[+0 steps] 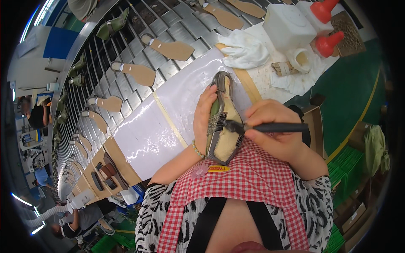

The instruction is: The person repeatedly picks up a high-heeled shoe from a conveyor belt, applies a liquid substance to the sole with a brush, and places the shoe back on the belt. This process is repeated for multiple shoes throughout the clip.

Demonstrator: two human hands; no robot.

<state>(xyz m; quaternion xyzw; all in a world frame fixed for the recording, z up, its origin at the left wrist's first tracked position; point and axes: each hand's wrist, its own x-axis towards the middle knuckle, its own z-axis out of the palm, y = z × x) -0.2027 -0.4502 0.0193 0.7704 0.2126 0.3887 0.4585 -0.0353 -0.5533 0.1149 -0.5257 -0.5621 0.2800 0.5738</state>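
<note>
Fingers of the left hand (204,116) are wrapping shut around a shoe (222,120) turned sole-up — pale, rough underside ringed by a dark grey edge — and holding it over the red checked apron (253,177). The right hand (274,128) is pinching a slim black brush (270,127), its bristles touching the sole's middle. Beyond the shoe's toe, the glossy white work surface (147,135) is lying bare up to the ribbed metal conveyor (126,71) carrying flat tan insoles (168,48).
</note>
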